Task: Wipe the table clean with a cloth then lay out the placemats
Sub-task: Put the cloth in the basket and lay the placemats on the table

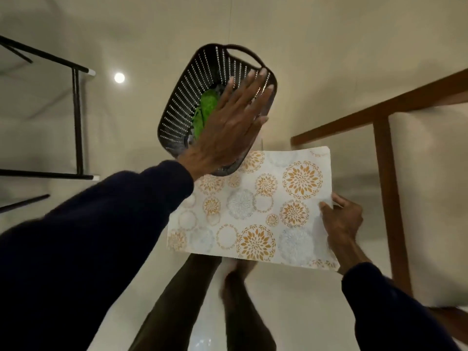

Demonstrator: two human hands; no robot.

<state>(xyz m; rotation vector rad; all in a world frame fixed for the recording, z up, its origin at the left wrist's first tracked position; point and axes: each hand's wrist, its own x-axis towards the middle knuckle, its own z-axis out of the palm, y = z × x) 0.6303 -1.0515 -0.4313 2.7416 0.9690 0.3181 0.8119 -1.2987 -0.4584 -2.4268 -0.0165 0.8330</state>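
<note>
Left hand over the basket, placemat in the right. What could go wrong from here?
1. The right hand pinches the placemat by one edge only; the unsupported sheet could sag or slip to the floor.
2. The left hand is open above the basket, not yet on the green cloth; a one-handed grab may tip the basket.
3. The wooden frame stands close on the right; the placemat might catch on it when lifted.
</note>
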